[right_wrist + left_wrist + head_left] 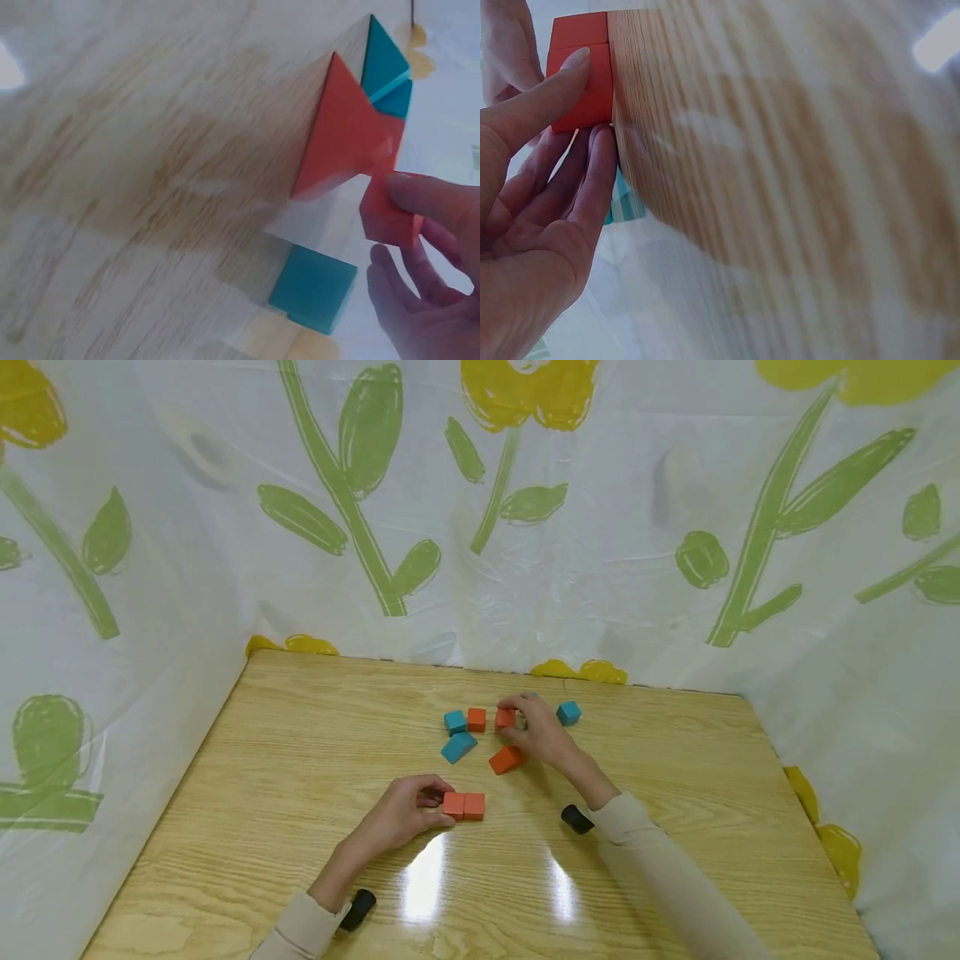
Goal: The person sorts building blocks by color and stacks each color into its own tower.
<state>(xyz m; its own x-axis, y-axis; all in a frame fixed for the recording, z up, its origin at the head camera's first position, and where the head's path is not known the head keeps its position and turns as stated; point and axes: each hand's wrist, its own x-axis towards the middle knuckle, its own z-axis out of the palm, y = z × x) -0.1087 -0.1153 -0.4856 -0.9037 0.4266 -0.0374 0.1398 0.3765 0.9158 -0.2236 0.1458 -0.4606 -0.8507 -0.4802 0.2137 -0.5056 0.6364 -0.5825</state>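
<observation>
Two red cubes stand side by side on the wooden table. My left hand (401, 812) holds the left red cube (453, 804) between thumb and fingers; the right red cube (474, 807) sits flush against it. In the left wrist view, the thumb lies across the nearer red cube (592, 101). Farther back, my right hand (542, 732) pinches another red cube (505, 718), seen in the right wrist view with the thumb on the red cube (384, 214). Just below that hand lies a red triangular block (506, 760).
Left of the right hand are a red cube (476, 720), a blue cube (455, 722) and a blue triangular block (459, 747). Another blue cube (568, 713) lies to its right. A flower-patterned white cloth (585, 593) hangs behind the table (337, 718).
</observation>
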